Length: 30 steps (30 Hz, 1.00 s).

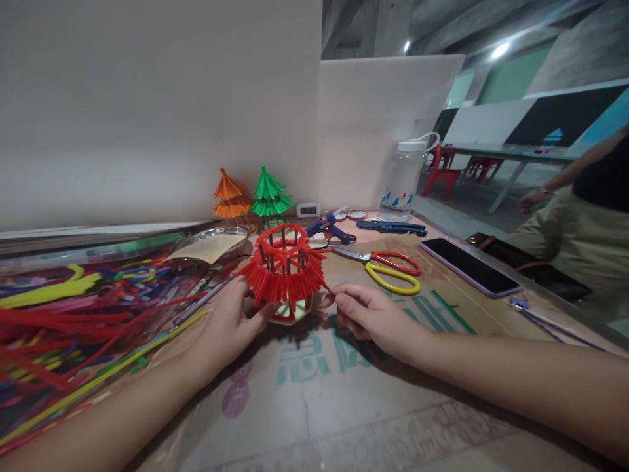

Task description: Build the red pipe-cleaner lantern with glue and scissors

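Observation:
A small red pavilion model (287,278) of fuzzy pipe cleaners stands before me, with a flared fringe roof, a ring on top, dark posts and a pale base. My left hand (240,321) holds its lower left side, the thumb by the base. To the right of the roof, my right hand (368,314) is closed in a pinch at the fringe's edge; a thin dark tip shows at the fingers, too small to name. Behind stand an orange tower model (230,195) and a green tower model (268,193).
Scissors (393,269), a blue glue gun (331,229), blue pliers (392,227), a phone (469,265) and a water bottle (401,180) lie or stand to the right. Loose pipe cleaners (63,328) fill the left, beside a metal tray (240,235). A person (590,190) is at far right.

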Tool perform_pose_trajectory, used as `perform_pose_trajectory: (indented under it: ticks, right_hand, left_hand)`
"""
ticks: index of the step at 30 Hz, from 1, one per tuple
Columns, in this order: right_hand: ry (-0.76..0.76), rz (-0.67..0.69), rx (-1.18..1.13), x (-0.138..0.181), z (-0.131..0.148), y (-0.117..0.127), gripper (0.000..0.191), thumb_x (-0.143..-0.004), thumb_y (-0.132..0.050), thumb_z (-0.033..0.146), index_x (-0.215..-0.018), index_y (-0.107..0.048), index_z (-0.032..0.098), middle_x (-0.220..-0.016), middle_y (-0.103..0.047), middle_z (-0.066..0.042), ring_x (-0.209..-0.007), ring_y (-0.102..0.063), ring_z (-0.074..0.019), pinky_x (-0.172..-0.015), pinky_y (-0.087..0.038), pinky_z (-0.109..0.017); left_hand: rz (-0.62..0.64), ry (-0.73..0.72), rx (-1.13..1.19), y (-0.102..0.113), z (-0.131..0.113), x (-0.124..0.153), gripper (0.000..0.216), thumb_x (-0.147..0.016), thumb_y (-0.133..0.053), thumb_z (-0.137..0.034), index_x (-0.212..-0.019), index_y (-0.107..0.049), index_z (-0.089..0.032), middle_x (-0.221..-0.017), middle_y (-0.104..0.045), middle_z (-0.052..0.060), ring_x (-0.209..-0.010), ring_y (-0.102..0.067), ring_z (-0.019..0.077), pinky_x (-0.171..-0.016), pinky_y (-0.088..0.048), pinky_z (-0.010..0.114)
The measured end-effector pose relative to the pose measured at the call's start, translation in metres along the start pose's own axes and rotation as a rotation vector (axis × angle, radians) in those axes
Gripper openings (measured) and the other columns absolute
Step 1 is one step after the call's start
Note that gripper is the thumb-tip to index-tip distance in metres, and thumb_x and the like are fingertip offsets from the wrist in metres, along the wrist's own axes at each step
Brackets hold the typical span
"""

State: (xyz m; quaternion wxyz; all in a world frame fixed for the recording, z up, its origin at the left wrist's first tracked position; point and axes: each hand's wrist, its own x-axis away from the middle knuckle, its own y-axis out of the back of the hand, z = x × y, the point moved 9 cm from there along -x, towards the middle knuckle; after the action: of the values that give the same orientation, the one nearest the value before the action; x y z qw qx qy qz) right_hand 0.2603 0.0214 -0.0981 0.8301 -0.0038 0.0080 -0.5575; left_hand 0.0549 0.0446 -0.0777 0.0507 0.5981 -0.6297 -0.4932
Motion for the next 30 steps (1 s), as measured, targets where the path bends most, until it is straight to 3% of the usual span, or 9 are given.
perform_pose_trajectory:
  ticks: [10,30]
  right_hand:
    - [-0.005,0.003,-0.002,0.0001,-0.0002,0.0007,0.051,-0.081,-0.064,0.065,-0.093,-0.059,0.015,-0.053,-0.037,0.009,-0.045,-0.028,-0.0057,-0.039,-0.015,-0.02]
    - [0.007,0.025,0.039,0.0015,0.0021,-0.0012,0.047,-0.084,-0.063,0.062,-0.091,-0.06,0.016,-0.055,-0.039,0.008,-0.047,-0.032,-0.0067,-0.041,-0.017,-0.021]
  left_hand:
    - [0.017,0.051,-0.02,-0.0002,0.0017,-0.0016,0.036,-0.09,-0.056,-0.051,-0.103,-0.057,-0.017,-0.106,-0.063,0.012,-0.098,-0.061,0.0295,-0.089,-0.049,0.047]
    - [0.018,0.048,0.013,0.0021,-0.0071,-0.0041,0.034,-0.09,-0.057,-0.047,-0.106,-0.058,-0.018,-0.109,-0.065,0.011,-0.1,-0.062,0.0281,-0.089,-0.05,0.045]
